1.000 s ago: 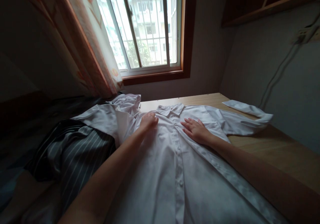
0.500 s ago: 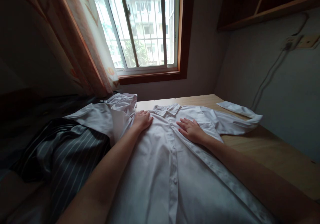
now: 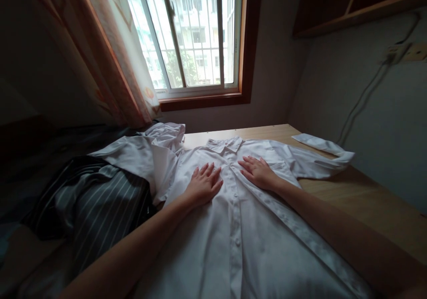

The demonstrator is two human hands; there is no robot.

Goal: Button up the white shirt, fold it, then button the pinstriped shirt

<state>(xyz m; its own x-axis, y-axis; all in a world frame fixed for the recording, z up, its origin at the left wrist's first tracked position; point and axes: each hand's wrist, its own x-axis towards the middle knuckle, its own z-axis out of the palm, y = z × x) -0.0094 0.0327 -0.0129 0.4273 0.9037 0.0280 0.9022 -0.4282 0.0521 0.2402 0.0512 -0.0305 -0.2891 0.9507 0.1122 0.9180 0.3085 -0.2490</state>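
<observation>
A white button-up shirt lies spread out, its collar towards the window and its button strip running down the middle. On the chest, left of the buttons, my left hand rests with fingers spread. My right hand lies flat on the other side of the strip, just below the collar, fingers stretched out. Neither hand grips the cloth. One sleeve reaches out to the right and bends back at its end. The shirt's lower hem is out of view.
The shirt lies on a light wooden board. To the left are a dark striped garment and crumpled white cloth. Behind stand a barred window and a curtain. A cable hangs down the right wall beneath a shelf.
My left hand has moved from the shirt's left shoulder edge inward and down onto the chest, with its fingers more spread. My right hand stays in nearly the same place on the shirt.
</observation>
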